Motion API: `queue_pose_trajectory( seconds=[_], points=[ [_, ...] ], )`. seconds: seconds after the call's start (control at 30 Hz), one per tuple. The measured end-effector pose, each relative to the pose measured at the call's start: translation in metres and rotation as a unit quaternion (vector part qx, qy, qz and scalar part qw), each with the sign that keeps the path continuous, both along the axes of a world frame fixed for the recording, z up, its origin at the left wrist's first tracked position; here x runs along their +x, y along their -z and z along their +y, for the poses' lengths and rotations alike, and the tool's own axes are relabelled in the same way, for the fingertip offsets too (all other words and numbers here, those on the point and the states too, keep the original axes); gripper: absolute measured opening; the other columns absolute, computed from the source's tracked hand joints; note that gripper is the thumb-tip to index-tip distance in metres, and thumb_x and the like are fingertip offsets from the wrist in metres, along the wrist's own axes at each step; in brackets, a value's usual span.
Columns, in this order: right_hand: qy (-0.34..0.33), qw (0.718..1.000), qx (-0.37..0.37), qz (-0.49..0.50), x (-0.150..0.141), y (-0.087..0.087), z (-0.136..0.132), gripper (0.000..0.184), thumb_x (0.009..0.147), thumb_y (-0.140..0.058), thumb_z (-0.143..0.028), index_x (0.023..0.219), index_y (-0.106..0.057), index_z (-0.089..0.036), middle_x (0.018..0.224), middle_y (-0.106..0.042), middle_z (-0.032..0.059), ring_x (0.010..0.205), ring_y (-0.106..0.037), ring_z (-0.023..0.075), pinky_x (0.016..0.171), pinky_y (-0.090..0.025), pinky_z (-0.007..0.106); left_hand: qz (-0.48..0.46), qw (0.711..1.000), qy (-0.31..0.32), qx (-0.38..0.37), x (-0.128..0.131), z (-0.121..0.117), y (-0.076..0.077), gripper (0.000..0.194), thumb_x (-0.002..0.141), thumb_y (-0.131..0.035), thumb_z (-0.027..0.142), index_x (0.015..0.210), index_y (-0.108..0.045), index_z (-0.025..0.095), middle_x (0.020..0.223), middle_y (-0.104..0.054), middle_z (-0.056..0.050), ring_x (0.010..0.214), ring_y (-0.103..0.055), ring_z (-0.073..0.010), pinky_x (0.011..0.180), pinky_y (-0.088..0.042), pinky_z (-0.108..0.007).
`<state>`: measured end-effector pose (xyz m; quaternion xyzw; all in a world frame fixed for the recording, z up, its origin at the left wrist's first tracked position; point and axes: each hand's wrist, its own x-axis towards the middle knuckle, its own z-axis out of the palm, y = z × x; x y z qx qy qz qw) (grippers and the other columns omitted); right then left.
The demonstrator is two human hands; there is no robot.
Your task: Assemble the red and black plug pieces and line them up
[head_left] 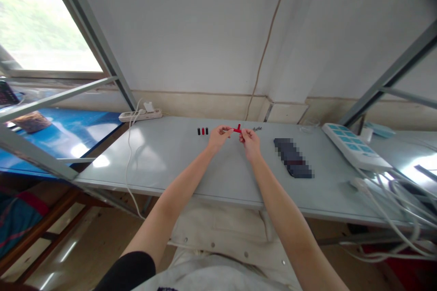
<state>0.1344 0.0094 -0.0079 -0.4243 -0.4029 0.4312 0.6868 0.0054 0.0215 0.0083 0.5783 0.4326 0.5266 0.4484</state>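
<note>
Over the far part of the grey table [170,154], a small red T-shaped piece [237,129] is held between my two hands. My left hand [219,137] pinches its left end between thumb and fingers. My right hand [250,140] has its fingers closed around the right end, hiding part of it. One short arm of the piece points up toward the wall. Left of my left hand stand a black cylinder [199,131], a red cylinder [203,131] and another black cylinder [206,131], side by side. Several tiny dark pieces [257,129], too small to name, lie just beyond my right hand.
A dark, pixelated flat object [293,158] lies right of my right arm. Farther right is a large white power strip [355,145] with tangled cables [392,200]. A smaller power strip [140,115] sits back left, its white cord [128,163] hanging over the front edge. Metal frame bars flank the table.
</note>
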Motion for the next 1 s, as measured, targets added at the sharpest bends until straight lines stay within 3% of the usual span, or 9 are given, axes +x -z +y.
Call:
queue_pose_trajectory(
  seconds=[0.2,0.3,0.4,0.5,0.57,0.77,1.0],
  points=[
    [0.031,0.999,-0.028,-0.020,0.002,-0.003,-0.001,0.035,0.062,-0.059,-0.050,0.071,-0.051,-0.018,0.057,-0.054,-0.0023,0.045,-0.043,0.0073,0.045,-0.034,0.023,0.180,0.977,0.038,0.107,-0.006,0.013,-0.027,0.019,0.068,-0.058,0.032,0.074,-0.061,0.014,0.071,-0.062,-0.004,0.063,-0.053,-0.0095,0.063,-0.042,-0.023],
    [0.062,0.995,-0.032,-0.074,0.004,-0.001,0.000,0.034,0.066,-0.055,-0.051,0.074,-0.050,-0.018,0.057,-0.054,-0.0018,0.044,-0.043,0.0081,0.044,-0.033,0.023,0.301,0.941,0.041,0.151,-0.018,0.025,-0.046,0.011,0.068,-0.058,0.025,0.072,-0.063,0.015,0.074,-0.063,-0.005,0.068,-0.054,-0.0124,0.069,-0.042,-0.026],
    [0.069,0.989,-0.016,-0.131,0.005,0.001,0.001,0.033,0.068,-0.052,-0.051,0.073,-0.050,-0.018,0.058,-0.054,-0.0014,0.045,-0.043,0.0089,0.045,-0.034,0.024,0.435,0.888,0.026,0.146,-0.035,0.037,-0.057,0.003,0.064,-0.060,0.019,0.065,-0.063,0.018,0.076,-0.063,-0.007,0.079,-0.056,-0.0175,0.076,-0.041,-0.029],
    [0.063,0.982,-0.019,-0.179,0.004,0.002,0.000,0.033,0.069,-0.049,-0.051,0.072,-0.050,-0.018,0.058,-0.054,-0.0004,0.045,-0.043,0.0097,0.046,-0.035,0.025,0.528,0.843,-0.007,0.107,-0.051,0.044,-0.057,0.002,0.063,-0.061,0.017,0.062,-0.063,0.018,0.073,-0.063,-0.009,0.084,-0.056,-0.0219,0.080,-0.040,-0.034],
    [0.060,0.977,-0.024,-0.202,0.003,0.002,0.000,0.033,0.069,-0.048,-0.051,0.071,-0.050,-0.018,0.057,-0.054,0.0001,0.045,-0.044,0.0102,0.046,-0.035,0.025,0.555,0.827,-0.020,0.088,-0.058,0.045,-0.054,0.003,0.063,-0.061,0.016,0.062,-0.062,0.018,0.069,-0.062,-0.009,0.084,-0.056,-0.0231,0.082,-0.038,-0.037],
    [0.053,0.971,-0.014,-0.233,0.002,0.004,-0.001,0.029,0.071,-0.047,-0.047,0.072,-0.051,-0.018,0.056,-0.053,-0.0001,0.044,-0.043,0.0103,0.046,-0.035,0.025,0.563,0.822,-0.035,0.077,-0.065,0.046,-0.041,0.005,0.063,-0.060,0.013,0.060,-0.061,0.017,0.078,-0.063,-0.011,0.089,-0.055,-0.0251,0.085,-0.035,-0.041],
    [0.053,0.969,-0.018,-0.239,0.003,0.004,-0.001,0.028,0.072,-0.046,-0.046,0.073,-0.051,-0.018,0.056,-0.053,-0.0004,0.044,-0.044,0.0104,0.046,-0.035,0.025,0.564,0.822,-0.027,0.068,-0.064,0.050,-0.040,0.004,0.063,-0.061,0.013,0.063,-0.061,0.017,0.079,-0.063,-0.011,0.090,-0.055,-0.0241,0.086,-0.034,-0.041]
  ],
)
